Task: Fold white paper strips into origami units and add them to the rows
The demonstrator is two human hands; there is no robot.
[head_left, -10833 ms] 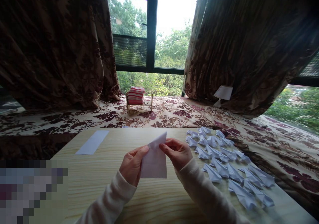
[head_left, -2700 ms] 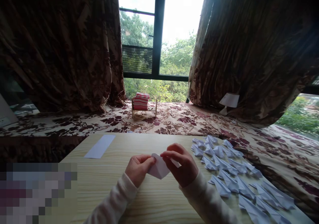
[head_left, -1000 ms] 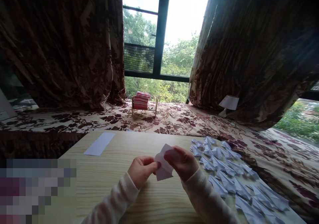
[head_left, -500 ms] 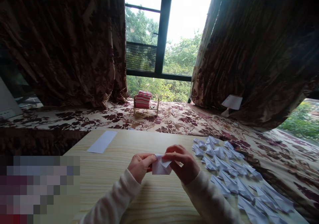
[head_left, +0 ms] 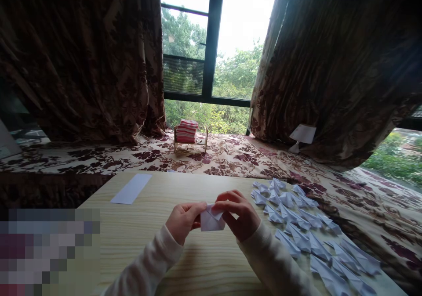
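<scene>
Above the middle of the wooden table, a small folded piece of white paper [head_left: 211, 222] is held up between both hands. My left hand [head_left: 183, 220] pinches its upper left edge, thumb in front and fingers behind. On the other side, my right hand [head_left: 240, 213] has its thumb and fingers closed on the paper's upper right corner, over a folded flap. Part of the right edge is hidden by those fingers. To the right of my right hand lie many folded white paper pieces [head_left: 292, 214] in loose rows.
A flat white paper strip [head_left: 131, 189] lies at the table's [head_left: 138, 243] far left. Behind the table, a flower-patterned cloth [head_left: 227, 155] bears a tiny bed frame with pink striped folded cloths [head_left: 186, 131] and a small white lamp [head_left: 302, 134]. Dark curtains flank the window.
The flap under my right hand's fingers lies lower and closer to the paper. Both hands keep their hold. The whole view has shifted slightly.
</scene>
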